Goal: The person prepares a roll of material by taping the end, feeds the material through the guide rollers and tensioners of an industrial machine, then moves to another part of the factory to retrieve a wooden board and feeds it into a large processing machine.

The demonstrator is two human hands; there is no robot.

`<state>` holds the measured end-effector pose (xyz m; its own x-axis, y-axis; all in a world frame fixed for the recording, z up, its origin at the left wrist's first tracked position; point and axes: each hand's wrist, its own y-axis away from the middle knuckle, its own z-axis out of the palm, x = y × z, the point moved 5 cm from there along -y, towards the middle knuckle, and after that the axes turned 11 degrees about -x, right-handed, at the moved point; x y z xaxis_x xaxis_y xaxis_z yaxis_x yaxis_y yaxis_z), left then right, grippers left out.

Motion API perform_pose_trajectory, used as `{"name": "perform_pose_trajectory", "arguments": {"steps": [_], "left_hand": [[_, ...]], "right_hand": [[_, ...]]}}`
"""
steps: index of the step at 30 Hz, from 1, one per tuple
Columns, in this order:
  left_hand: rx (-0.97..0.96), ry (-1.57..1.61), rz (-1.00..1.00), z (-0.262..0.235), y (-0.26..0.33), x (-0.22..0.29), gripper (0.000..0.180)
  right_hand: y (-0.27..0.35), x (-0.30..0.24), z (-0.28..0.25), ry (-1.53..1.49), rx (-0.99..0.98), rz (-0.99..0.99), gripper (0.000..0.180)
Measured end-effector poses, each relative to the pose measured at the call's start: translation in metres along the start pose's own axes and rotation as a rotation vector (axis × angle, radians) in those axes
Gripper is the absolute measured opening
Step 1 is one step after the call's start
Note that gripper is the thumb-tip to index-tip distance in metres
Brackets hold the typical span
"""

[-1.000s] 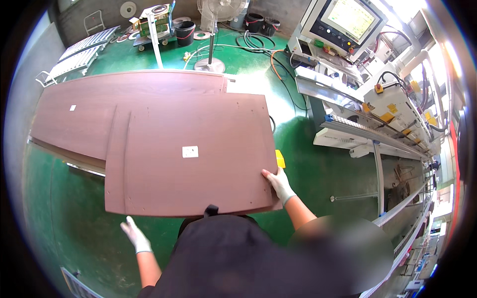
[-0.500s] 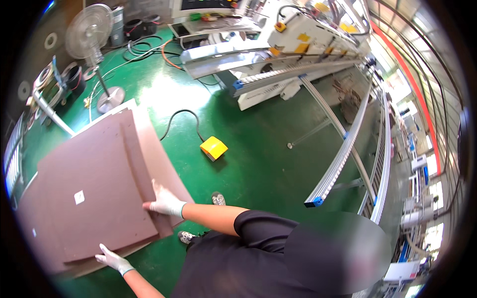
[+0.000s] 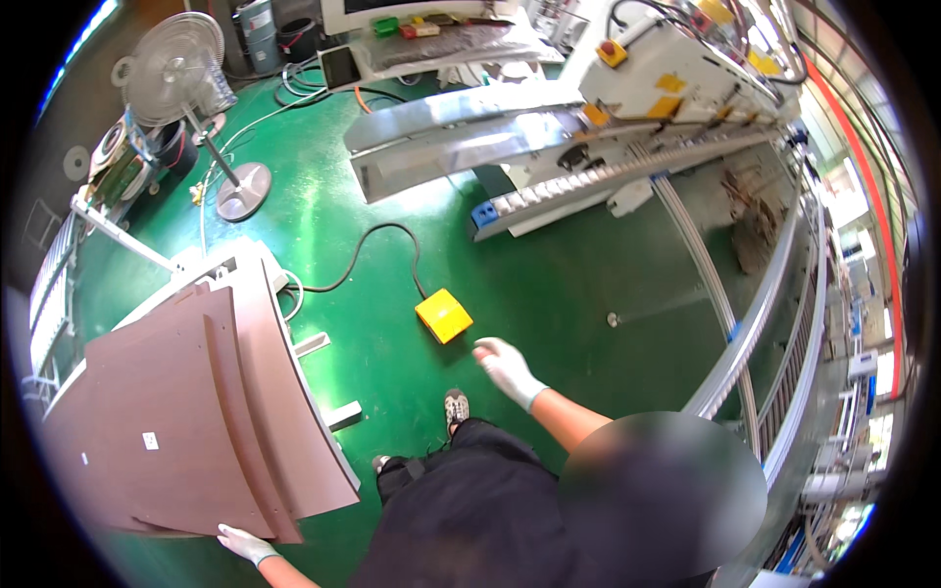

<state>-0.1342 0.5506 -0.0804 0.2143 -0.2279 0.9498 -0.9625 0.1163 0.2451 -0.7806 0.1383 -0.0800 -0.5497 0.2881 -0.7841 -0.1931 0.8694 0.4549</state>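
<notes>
One left hand point(image 3: 245, 542) down at the near edge of the brown boards point(image 3: 176, 392), fingers stretched out by the corner — whether they pinch the rim, I cannot tell. The pile spreads ahead and to the left of that touch, a white label point(image 3: 150, 441) on its top face, a paler board point(image 3: 294, 431) sticking out underneath to the right. Broad, flat, thin pieces, these: stiff by the look of them, probably weighty as a pile, and that smooth face could slip under the fingers. Best held, I'd judge, by two edges, clear of the corners, which might chip. Across to the right — the right hand point(image 3: 507, 365), half open, fingers loosely bent, nothing in it. A shoe point(image 3: 456, 410) shows between the hands; just beyond the right fingertips, a yellow box point(image 3: 444, 316) on the green floor point(image 3: 372, 333). Farther ahead, a metal rail point(image 3: 578, 184), the standing fan point(image 3: 174, 69) past the boards, and a white machine point(image 3: 632, 88).
</notes>
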Motion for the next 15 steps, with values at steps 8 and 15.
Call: {"name": "perform_pose_trajectory", "arguments": {"steps": [8,15], "left_hand": [[0.177,-0.221,0.026,0.030,0.049,0.018,0.064],[0.308,-0.111,0.002,0.044,0.062,0.019,0.042]], "right_hand": [[-0.144,-0.047,-0.112,-0.445,0.291,-0.254,0.025],[-0.218,-0.207,-0.153,-0.181,0.222,-0.634,0.028]]}}
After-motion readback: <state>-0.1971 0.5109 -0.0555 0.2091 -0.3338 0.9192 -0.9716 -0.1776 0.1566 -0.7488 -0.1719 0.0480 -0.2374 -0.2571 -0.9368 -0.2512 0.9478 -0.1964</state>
